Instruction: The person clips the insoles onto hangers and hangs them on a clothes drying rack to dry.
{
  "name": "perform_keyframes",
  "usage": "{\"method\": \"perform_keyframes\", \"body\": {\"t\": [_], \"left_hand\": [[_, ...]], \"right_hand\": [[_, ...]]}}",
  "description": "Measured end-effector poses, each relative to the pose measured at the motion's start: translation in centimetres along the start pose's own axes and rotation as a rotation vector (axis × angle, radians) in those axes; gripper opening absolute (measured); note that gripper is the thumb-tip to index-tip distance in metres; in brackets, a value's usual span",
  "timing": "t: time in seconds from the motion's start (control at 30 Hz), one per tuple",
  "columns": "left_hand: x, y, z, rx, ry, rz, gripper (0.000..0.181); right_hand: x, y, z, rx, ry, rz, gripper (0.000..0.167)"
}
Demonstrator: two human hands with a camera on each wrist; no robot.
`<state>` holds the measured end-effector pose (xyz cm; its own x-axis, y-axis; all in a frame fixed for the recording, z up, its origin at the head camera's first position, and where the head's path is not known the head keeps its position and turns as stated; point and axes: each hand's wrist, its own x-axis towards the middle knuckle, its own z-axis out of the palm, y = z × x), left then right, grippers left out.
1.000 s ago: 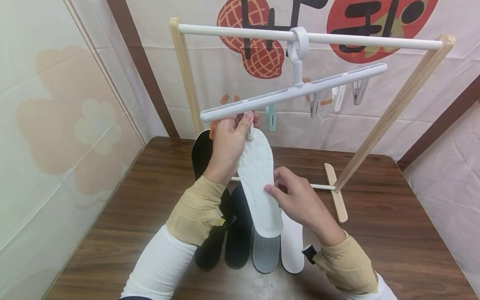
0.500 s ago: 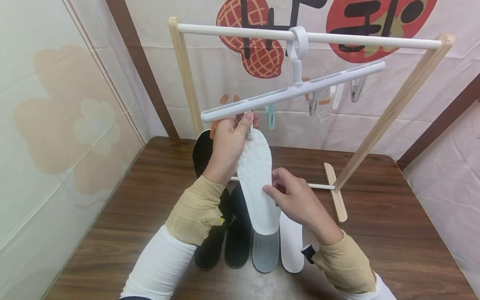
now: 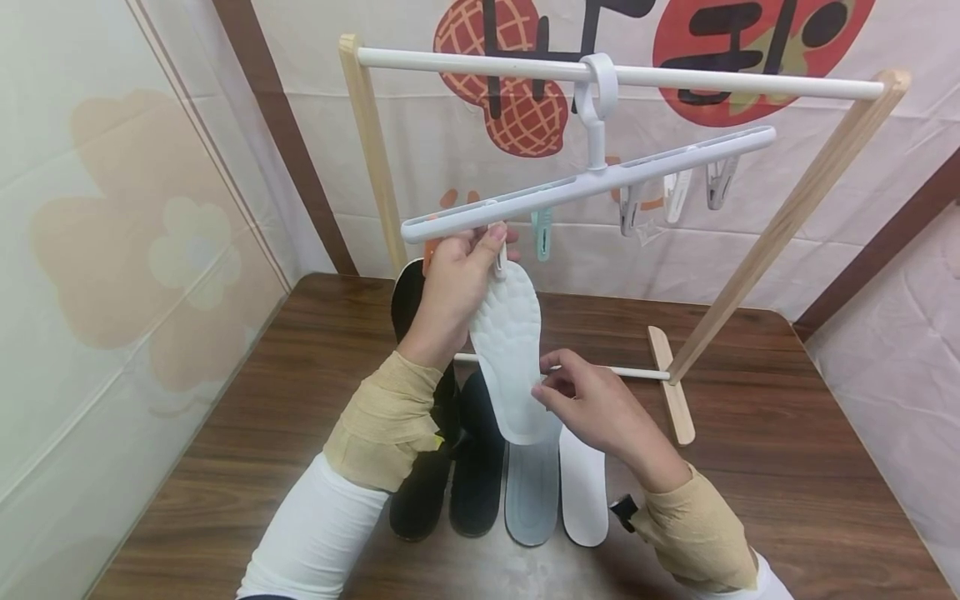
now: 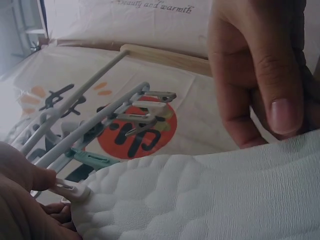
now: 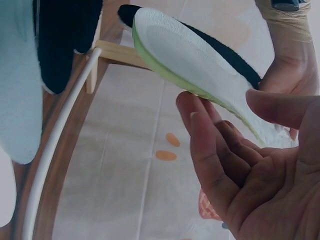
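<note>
"Which way does the quilted insole (image 3: 510, 358) point?"

"Broad end up, narrower rounded end down toward the person. In the head view its long axis slants slightly, upper left to lower right, dimpled face toward the camera."

"And where is it?"

"Above the table (image 3: 810, 508), just below the hanger (image 3: 652, 171), between the hands: the left hand (image 3: 453, 287) at its upper end, the right hand (image 3: 588, 396) beside its lower right edge."

"Is either hand clamped?"

"The left is; thumb and fingers pinch the white clip (image 4: 75, 191) at the insole's broad end. The right is apart from it, fingers loosely bent, and in the right wrist view their tips meet the insole's green edge (image 5: 167, 75). Whether that thumb touches, I can't tell."

"What's around it?"

"Behind the left hand a black insole (image 3: 408, 287) hangs beneath an orange clip (image 3: 430, 250). Below, a gray insole (image 3: 532, 500) lies on the table between a dark pair (image 3: 476, 492) and a plain white insole (image 3: 585, 496). The hanger hooks over the rack's white rod (image 3: 480, 61)."
</note>
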<state>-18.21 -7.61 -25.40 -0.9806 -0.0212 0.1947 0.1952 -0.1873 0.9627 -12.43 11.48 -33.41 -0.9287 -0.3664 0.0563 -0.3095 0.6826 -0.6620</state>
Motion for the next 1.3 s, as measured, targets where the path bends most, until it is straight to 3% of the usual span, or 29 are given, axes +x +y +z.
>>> {"method": "perform_keyframes", "body": {"t": [0.3, 0.5, 0.83, 1.03, 1.3], "left_hand": [[0.3, -0.1, -0.3, 0.051, 0.009, 0.007, 0.067], [0.5, -0.3, -0.3, 0.041, 0.024, 0.02, 0.065], [0.5, -0.7, -0.7, 0.219, 0.033, 0.014, 0.057], [0.4, -1.2, -0.9, 0.291, 0.028, 0.093, 0.061], [-0.2, -1.8, -1.2, 0.355, 0.002, 0.171, 0.062]], "right_hand": [[-0.9, 3.2, -0.2, -0.047, -0.083, 0.067, 0.029], [-1.9, 5.0, -0.2, -0.086, -0.09, 0.123, 0.029], [-4.0, 8.3, 0.4, -0.12, -0.091, 0.193, 0.024], [-5.0, 9.6, 0.7, -0.146, -0.112, 0.23, 0.013], [-5.5, 10.5, 1.5, -0.168, -0.145, 0.304, 0.019]]}}
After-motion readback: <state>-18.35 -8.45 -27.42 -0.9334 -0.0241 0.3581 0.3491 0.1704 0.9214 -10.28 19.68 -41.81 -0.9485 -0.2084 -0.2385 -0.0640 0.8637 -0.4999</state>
